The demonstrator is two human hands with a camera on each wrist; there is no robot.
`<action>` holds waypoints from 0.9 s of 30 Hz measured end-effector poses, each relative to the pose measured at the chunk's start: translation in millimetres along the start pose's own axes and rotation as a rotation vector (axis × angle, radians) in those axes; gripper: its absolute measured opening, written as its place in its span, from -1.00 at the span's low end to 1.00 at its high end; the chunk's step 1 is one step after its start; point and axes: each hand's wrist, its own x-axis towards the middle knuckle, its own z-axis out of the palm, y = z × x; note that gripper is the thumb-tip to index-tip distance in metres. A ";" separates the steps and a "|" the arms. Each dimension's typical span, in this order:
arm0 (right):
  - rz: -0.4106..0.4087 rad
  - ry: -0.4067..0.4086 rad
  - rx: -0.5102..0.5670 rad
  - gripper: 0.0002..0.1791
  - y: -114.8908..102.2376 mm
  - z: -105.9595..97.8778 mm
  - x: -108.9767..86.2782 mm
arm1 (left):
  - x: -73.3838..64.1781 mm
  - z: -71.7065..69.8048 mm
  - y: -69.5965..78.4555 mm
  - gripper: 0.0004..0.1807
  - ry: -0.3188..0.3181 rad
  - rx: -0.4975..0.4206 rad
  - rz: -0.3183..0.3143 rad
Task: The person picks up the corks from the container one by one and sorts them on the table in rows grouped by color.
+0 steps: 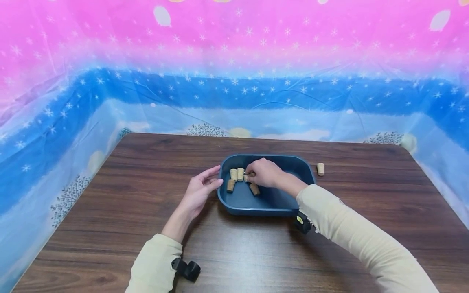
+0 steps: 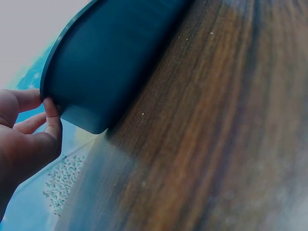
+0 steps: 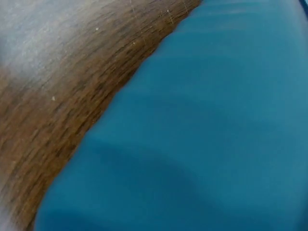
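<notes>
My left hand has its fingertips against the left end of a dark blue rectangular tray, at the rim and outer wall, its fingers loosely extended. Reaching over the front wall into the tray, my right hand pinches a cork stopper, mostly hidden by the fingers. Left of these fingertips, two pale cork stoppers stand side by side. A browner cork stopper is in front of them, and another lies tilted below the right hand. The right wrist view shows only the tray's outer wall and table.
One more cork stopper stands on the wooden table, just right of the tray. A patterned pink and blue cloth hangs behind and beside the table. Each wrist carries a small black camera.
</notes>
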 end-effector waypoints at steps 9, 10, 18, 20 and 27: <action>-0.003 -0.036 0.051 -0.80 1.9 -5.1 -0.9 | -1.6 0.4 1.0 -0.48 -0.003 -0.001 0.009; -0.009 -0.048 0.048 -0.79 1.6 -5.8 -0.4 | -1.6 0.3 0.8 -0.48 -0.003 -0.001 0.012; -0.023 -0.115 0.025 -0.72 0.9 -9.0 1.8 | -1.2 -0.1 0.8 -0.48 -0.005 -0.002 0.011; -0.025 -0.116 0.018 -0.72 1.2 -8.9 2.0 | -0.7 -0.9 0.2 -0.48 -0.006 0.000 0.010; -0.037 -0.111 0.028 -0.76 2.1 -10.4 -0.7 | -1.0 -0.6 0.2 -0.48 -0.002 0.012 0.010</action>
